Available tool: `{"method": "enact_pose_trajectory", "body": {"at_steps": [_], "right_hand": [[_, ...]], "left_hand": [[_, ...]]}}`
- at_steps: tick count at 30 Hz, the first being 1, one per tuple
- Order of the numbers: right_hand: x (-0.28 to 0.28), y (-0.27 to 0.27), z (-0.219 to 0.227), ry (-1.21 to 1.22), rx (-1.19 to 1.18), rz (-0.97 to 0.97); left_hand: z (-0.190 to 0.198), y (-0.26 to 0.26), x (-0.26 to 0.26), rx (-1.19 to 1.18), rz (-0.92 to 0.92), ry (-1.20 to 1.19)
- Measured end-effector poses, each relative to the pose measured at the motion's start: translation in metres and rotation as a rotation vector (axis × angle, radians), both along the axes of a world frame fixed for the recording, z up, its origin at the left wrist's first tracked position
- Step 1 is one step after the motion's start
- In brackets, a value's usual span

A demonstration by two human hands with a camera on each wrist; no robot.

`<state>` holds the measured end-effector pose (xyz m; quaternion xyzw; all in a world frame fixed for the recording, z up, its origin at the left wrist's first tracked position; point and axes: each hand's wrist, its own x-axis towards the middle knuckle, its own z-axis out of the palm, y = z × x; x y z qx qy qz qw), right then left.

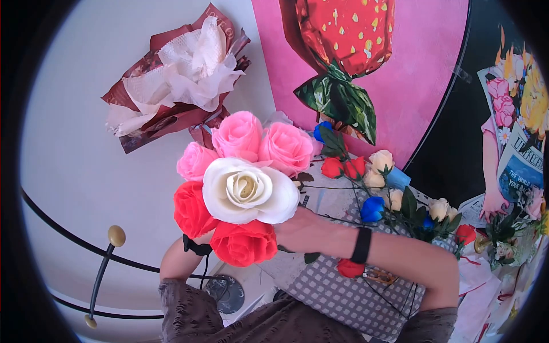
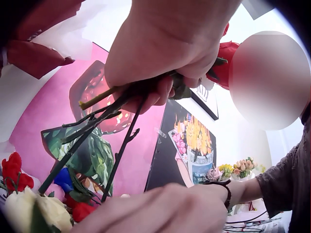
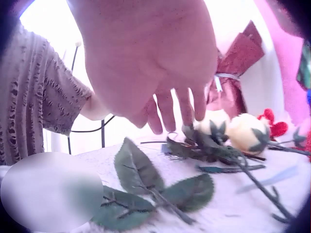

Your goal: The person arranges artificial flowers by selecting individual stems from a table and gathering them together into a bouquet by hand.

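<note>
A bunch of roses is held up in the head view: a white rose [image 1: 246,188] in the middle, pink roses [image 1: 237,136] above, red roses [image 1: 243,244] below. My left hand [image 2: 165,43] grips their dark stems [image 2: 118,158] in the left wrist view; the blooms mostly hide it in the head view. Behind and right of the bunch is my right hand [image 1: 303,231]. Its fingers extend downward with nothing gripped in the right wrist view, where the hand [image 3: 150,58] is above loose green leaves [image 3: 138,167] and cream roses [image 3: 248,132].
Loose red, blue [image 1: 372,209] and cream roses lie on the table, beside a grey patterned cloth [image 1: 337,286]. A wrapped paper bouquet [image 1: 189,74] is at the upper left. A candy painting [image 1: 423,68] stands behind, and a black curved rack [image 1: 99,280] is at the left.
</note>
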<state>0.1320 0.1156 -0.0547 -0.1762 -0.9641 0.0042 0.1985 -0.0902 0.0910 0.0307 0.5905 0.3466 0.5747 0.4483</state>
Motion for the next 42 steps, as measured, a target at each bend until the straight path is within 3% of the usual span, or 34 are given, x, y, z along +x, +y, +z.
{"method": "enact_pose_trajectory", "body": {"at_steps": [3,5,6,8,12,14,15,17,20,21,22,24,28,32,33,37,39,42], "right_hand": [[0.042,0.009,0.045,0.054,0.037,0.0],[0.063,0.011,0.06,0.005,-0.177,-0.252],[0.07,0.01,0.061,0.0,-0.178,-0.252],[0.079,0.008,0.061,-0.249,-0.37,-0.397],[0.092,0.015,0.023,-0.303,-0.309,-0.415],[0.102,0.019,0.035,-0.08,-0.447,-0.336],[0.109,0.02,0.046,-0.08,-0.445,-0.339],[0.125,0.02,0.07,0.058,-0.664,-0.403],[0.15,0.018,0.087,0.243,-0.744,-0.496],[0.154,0.014,0.098,0.311,-0.94,-0.602],[0.158,0.011,0.102,0.312,-0.935,-0.606],[0.164,0.002,0.104,0.69,-0.963,-0.521],[0.153,-0.029,0.103,0.803,-0.915,-0.37],[0.145,-0.051,0.072,0.608,-0.763,-0.491],[0.143,-0.054,0.069,0.68,-0.785,-0.512],[0.148,-0.058,0.09,0.511,-0.715,-0.54],[0.142,-0.063,0.1,0.33,-0.451,-0.524],[0.134,-0.064,0.103,0.329,-0.225,-0.404]], "left_hand": [[-0.004,0.005,-0.005,0.002,-0.008,-0.004],[-0.007,0.008,-0.006,0.003,-0.011,-0.01],[-0.008,0.008,-0.007,0.004,-0.011,-0.014],[-0.01,0.009,-0.008,0.007,-0.011,-0.016],[-0.011,0.012,-0.009,0.021,-0.017,-0.02],[-0.012,0.013,-0.009,0.028,-0.017,-0.022],[-0.011,0.014,-0.008,0.033,-0.02,-0.022],[-0.009,0.018,-0.007,0.047,-0.029,-0.018],[-0.006,0.023,-0.004,0.065,-0.048,-0.014],[-0.006,0.025,-0.003,0.071,-0.054,-0.015],[-0.005,0.026,-0.002,0.078,-0.058,-0.015],[-0.003,0.03,0.0,0.095,-0.067,-0.017],[0.001,0.034,0.002,0.13,-0.076,-0.02],[0.007,0.039,0.004,0.165,-0.09,-0.019],[0.009,0.041,0.004,0.174,-0.093,-0.016],[0.019,0.043,0.0,0.216,-0.09,-0.006],[0.025,0.046,0.0,0.243,-0.089,-0.005],[0.029,0.047,-0.004,0.269,-0.084,-0.001]]}}
